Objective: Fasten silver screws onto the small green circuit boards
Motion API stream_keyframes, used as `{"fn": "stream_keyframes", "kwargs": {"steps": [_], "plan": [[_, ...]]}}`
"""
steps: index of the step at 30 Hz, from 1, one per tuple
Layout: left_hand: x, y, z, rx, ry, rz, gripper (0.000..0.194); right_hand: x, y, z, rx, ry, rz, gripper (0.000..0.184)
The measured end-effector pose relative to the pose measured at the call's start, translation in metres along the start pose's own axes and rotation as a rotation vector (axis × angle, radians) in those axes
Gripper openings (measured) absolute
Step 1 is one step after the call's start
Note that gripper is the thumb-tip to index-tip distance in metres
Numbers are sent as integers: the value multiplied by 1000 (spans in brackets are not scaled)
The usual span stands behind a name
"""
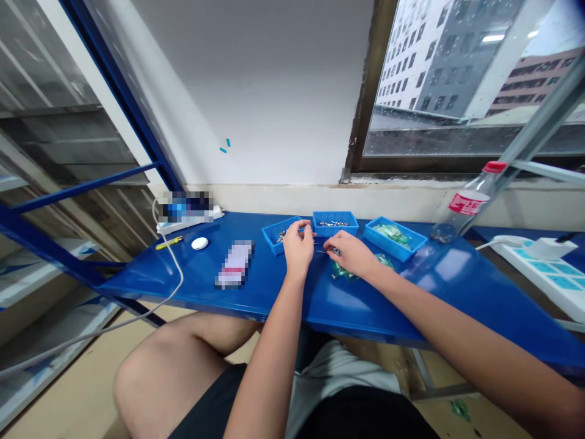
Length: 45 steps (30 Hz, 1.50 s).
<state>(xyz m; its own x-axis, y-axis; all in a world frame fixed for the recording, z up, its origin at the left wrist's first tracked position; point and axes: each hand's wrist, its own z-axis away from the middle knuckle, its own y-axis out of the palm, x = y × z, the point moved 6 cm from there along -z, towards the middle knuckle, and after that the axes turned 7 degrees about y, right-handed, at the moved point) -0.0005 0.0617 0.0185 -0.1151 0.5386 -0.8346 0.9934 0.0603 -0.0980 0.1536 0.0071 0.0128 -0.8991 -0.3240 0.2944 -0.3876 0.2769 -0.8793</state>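
Note:
My left hand is raised over the front right of a blue bin of small metal parts, thumb and fingertips closed together; what they pinch is too small to make out. A short way to the right, my right hand is closed round a small dark, shiny piece, and a thin sliver shows between the hands. Under and beside the right hand lie green-and-clear small packets on the table. Straight behind the hands stands a second blue bin holding small metal pieces.
A third blue bin with greenish packets stands right, near a plastic bottle. On the left of the blue table are a phone, a white round object, a yellow cutter and a cable. A power strip sits far right.

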Motion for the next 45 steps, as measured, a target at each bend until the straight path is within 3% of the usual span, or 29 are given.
{"fn": "stream_keyframes", "kwargs": {"steps": [6,9,14,17,23,28,35,45], "plan": [[-8,5,3,71,66,-79,16,8,1,-1,36,-75,91,21],[-13,2,3,59,48,-48,22,6,-2,-1,-35,-32,26,20],[-20,0,6,63,-12,-96,34,-20,-12,1,-267,224,-357,16],[-16,8,9,163,-67,-102,45,-34,-12,2,-339,360,-605,17],[-4,28,14,413,-14,-11,28,-32,-9,2,-317,355,-860,24],[6,31,12,402,-17,37,25,-30,-9,2,-285,317,-863,28],[-2,28,11,344,62,-35,14,-26,-12,4,-303,311,-770,26],[-18,31,17,464,173,-124,17,-31,-15,3,-327,340,-808,27]]}}
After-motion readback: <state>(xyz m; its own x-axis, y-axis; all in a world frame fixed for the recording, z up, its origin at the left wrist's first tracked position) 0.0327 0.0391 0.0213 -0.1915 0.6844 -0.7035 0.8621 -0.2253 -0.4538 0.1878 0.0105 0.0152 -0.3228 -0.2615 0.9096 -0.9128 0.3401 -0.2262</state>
